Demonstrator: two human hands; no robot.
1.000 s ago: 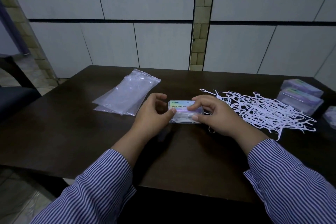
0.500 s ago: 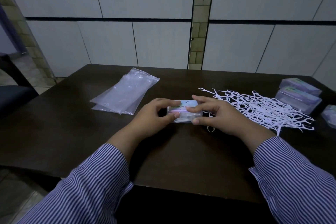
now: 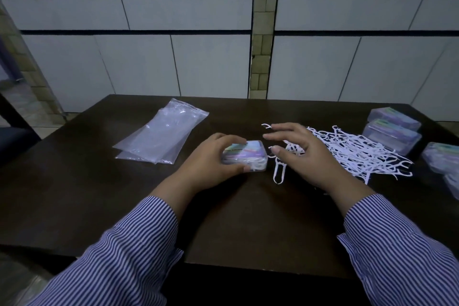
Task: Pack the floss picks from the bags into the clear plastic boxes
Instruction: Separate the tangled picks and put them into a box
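Note:
A small clear plastic box (image 3: 248, 158) with a colourful label on its lid sits on the dark table (image 3: 223, 218), white picks visible inside. My left hand (image 3: 211, 159) grips it, fingers over the far edge and thumb at the near side. My right hand (image 3: 303, 154) hovers just right of the box with fingers spread and relaxed, holding nothing. A loose pile of white floss picks (image 3: 355, 154) spreads to the right of that hand, and one pick (image 3: 279, 174) lies by the box. Flat clear bags (image 3: 161, 139) lie to the left.
Closed clear boxes (image 3: 392, 129) are stacked at the table's right, with more boxes (image 3: 444, 159) at the right edge. A tiled wall rises behind the table. A dark chair (image 3: 15, 136) stands at the left.
My right hand has let go of the box and moved right, fingers spread. My left hand keeps its grip on the box, whose lid now lies shut.

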